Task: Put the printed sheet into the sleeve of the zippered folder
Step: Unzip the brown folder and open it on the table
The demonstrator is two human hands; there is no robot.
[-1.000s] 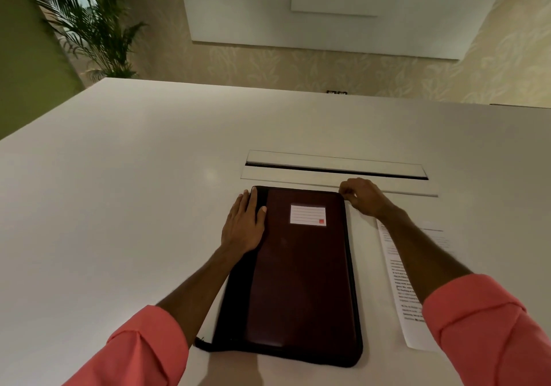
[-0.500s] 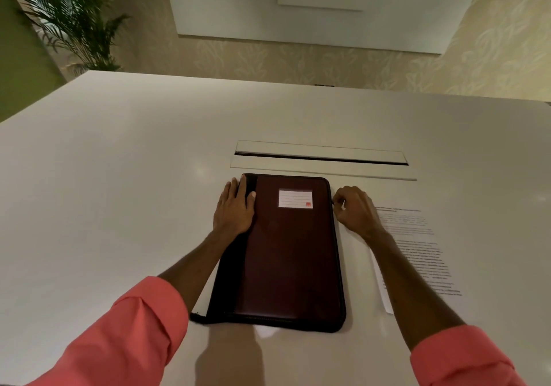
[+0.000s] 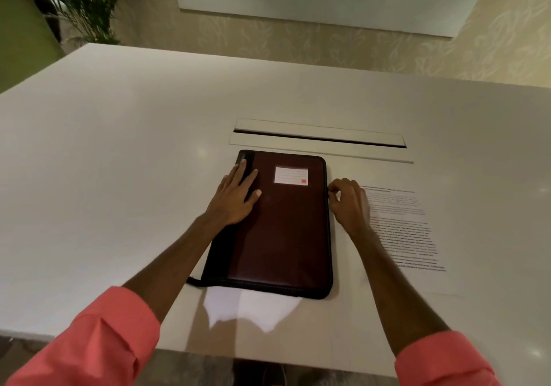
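A dark maroon zippered folder (image 3: 283, 230) lies closed on the white table (image 3: 119, 176), with a white label (image 3: 290, 175) near its far end. My left hand (image 3: 235, 197) rests flat on the folder's far left part, fingers spread. My right hand (image 3: 348, 203) is at the folder's right edge, thumb and fingers pinched together against the zipper there; the pull itself is hidden under the fingers. The printed sheet (image 3: 408, 236) lies flat on the table just right of the folder, partly under my right wrist and forearm.
A long cable slot with a raised lid (image 3: 319, 138) runs across the table just beyond the folder. A short black zipper tail (image 3: 193, 281) sticks out at the folder's near left corner. A potted plant (image 3: 80, 3) stands beyond the far left corner.
My right hand has slid from the folder's far right corner down along its right edge toward me. The left hand has stayed on the folder. The camera has tilted down.
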